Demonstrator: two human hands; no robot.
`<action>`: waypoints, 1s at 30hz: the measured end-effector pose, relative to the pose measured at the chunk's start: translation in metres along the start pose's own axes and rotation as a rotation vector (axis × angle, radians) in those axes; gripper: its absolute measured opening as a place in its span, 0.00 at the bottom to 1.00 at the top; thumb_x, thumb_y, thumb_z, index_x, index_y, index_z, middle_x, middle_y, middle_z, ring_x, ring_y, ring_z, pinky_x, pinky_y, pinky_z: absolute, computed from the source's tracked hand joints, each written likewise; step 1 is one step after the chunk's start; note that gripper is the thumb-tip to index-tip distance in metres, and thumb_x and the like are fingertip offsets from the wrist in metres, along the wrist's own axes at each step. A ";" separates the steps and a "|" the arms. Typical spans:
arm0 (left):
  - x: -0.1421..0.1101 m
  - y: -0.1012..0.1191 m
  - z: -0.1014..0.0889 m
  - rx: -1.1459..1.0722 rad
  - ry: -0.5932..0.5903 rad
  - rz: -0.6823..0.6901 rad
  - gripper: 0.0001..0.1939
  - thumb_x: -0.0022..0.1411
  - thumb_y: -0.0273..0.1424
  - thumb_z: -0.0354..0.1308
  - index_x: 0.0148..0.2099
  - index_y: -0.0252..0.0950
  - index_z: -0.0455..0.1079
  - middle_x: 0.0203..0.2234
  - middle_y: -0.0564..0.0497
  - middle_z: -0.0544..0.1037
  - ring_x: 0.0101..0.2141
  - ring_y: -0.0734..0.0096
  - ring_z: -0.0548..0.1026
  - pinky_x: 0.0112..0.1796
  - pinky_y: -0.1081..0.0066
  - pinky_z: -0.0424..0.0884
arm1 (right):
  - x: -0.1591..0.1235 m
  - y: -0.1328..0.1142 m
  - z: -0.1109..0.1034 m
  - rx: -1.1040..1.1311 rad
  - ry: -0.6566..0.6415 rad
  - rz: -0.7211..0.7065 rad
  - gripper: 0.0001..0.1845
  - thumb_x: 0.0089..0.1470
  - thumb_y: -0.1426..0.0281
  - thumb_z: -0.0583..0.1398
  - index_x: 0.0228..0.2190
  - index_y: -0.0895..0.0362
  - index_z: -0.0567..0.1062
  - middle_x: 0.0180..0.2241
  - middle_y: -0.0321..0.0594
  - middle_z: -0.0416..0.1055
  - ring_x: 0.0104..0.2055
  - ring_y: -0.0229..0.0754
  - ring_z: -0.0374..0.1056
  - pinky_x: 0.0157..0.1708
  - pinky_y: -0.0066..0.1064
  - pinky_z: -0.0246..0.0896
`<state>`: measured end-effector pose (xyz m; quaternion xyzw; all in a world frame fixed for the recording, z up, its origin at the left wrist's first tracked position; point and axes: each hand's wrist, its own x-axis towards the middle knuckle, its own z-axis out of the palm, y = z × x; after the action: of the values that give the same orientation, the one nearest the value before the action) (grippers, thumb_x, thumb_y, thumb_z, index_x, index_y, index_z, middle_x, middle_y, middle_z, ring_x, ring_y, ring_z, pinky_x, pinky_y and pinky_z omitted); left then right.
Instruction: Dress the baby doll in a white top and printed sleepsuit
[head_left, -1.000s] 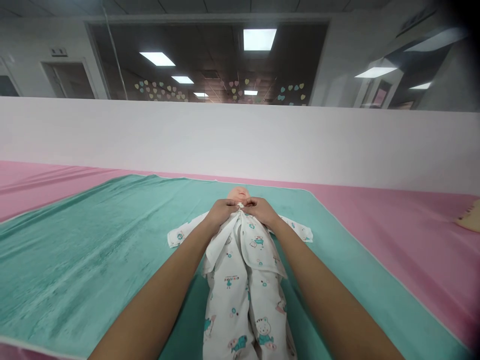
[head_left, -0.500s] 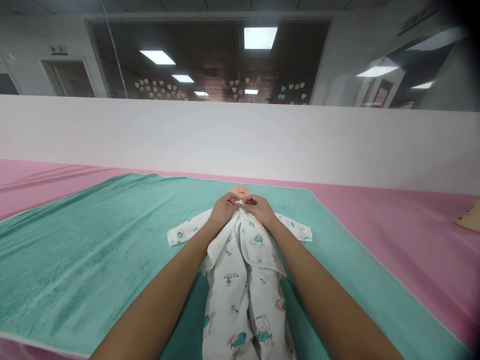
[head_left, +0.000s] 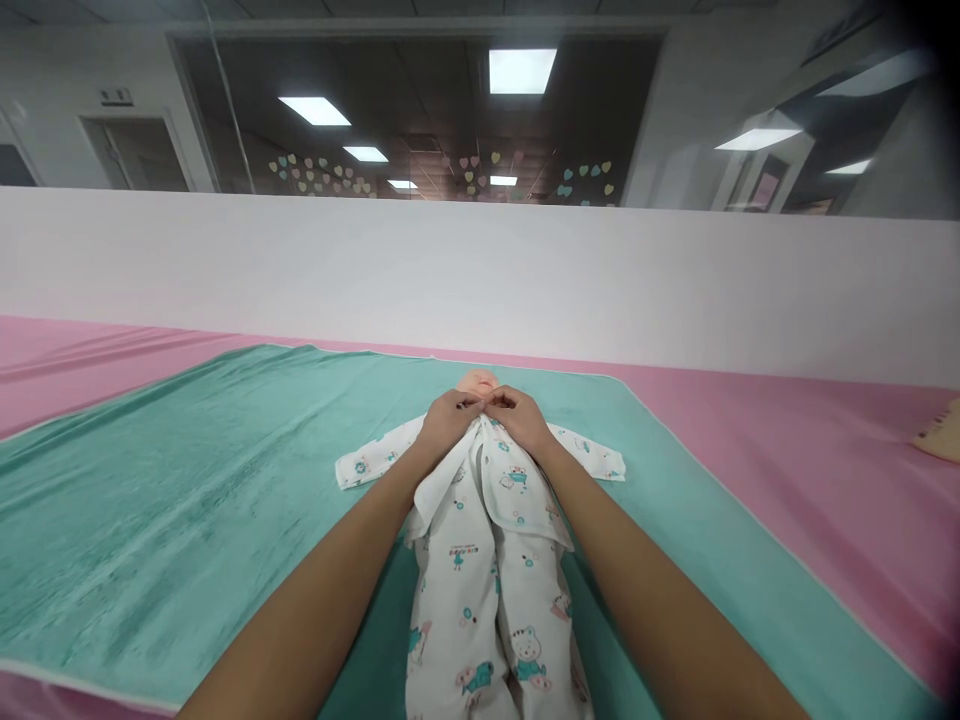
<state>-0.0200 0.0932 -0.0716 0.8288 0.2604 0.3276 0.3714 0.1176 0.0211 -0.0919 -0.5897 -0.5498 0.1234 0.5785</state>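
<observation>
A baby doll (head_left: 478,381) lies on its back on a teal blanket (head_left: 225,480), its head away from me. It wears a white printed baby shirt (head_left: 517,480) and matching pants (head_left: 457,620); both sleeves stretch out sideways. My left hand (head_left: 448,420) and my right hand (head_left: 519,415) meet at the shirt's neckline, just below the doll's chin. The fingers of both are pinched together on the collar edges. Below them the shirt front hangs apart in two flaps. My fingers cover the exact spot they grip.
A pink sheet (head_left: 787,440) lies under the blanket and shows on both sides. Behind it runs a low white wall (head_left: 450,280) with glass above. At the far right edge sits a beige object (head_left: 939,435), partly cut off.
The fingertips of both hands have come closer together at the neckline, and the bit of white cloth seen between them is now covered. The doll and blanket stay in place.
</observation>
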 end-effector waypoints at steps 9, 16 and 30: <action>0.003 -0.006 0.002 -0.011 0.001 0.005 0.12 0.53 0.30 0.52 0.37 0.37 0.74 0.39 0.51 0.77 0.40 0.67 0.72 0.41 0.73 0.64 | 0.003 0.003 0.003 -0.107 0.049 0.056 0.07 0.43 0.72 0.55 0.23 0.56 0.73 0.29 0.35 0.70 0.34 0.38 0.65 0.39 0.31 0.56; -0.034 0.004 -0.009 0.088 0.142 0.012 0.11 0.55 0.35 0.51 0.37 0.36 0.71 0.34 0.50 0.74 0.33 0.70 0.70 0.37 0.70 0.65 | -0.036 -0.036 0.003 -0.438 0.224 -0.093 0.07 0.49 0.68 0.53 0.29 0.56 0.70 0.33 0.37 0.65 0.34 0.37 0.61 0.36 0.28 0.55; -0.075 0.028 -0.012 0.421 -0.049 0.126 0.16 0.60 0.32 0.45 0.48 0.40 0.68 0.40 0.48 0.73 0.39 0.67 0.70 0.37 0.71 0.62 | -0.053 -0.069 0.014 -0.633 0.030 0.146 0.09 0.47 0.68 0.55 0.19 0.56 0.64 0.23 0.43 0.66 0.28 0.42 0.60 0.27 0.31 0.45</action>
<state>-0.0723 0.0310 -0.0700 0.9104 0.2617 0.2685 0.1748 0.0528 -0.0323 -0.0660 -0.7798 -0.5088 -0.0212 0.3641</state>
